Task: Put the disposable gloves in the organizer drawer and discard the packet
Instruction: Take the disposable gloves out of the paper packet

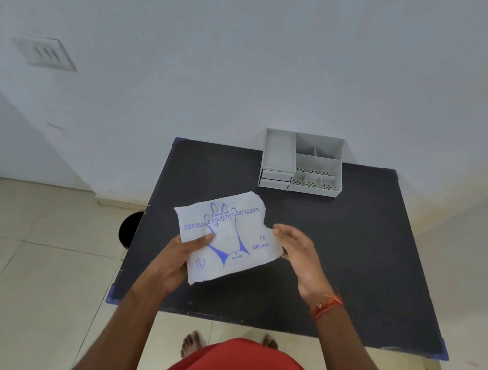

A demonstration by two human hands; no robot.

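A white packet of disposable polyethylene gloves (228,237) with blue print is held above the black table (349,254). My left hand (182,256) grips its lower left edge, thumb on top. My right hand (298,255) touches the packet's right edge, fingers curled behind it. At the table's far edge stands the grey organizer (303,163) with several open compartments. Its two small drawers (276,179) at the front left look shut. The gloves themselves are hidden inside the packet.
A black round bin (129,230) sits on the tiled floor just left of the table. A white wall rises behind the organizer. My bare feet (191,344) and red clothing show below the table's near edge.
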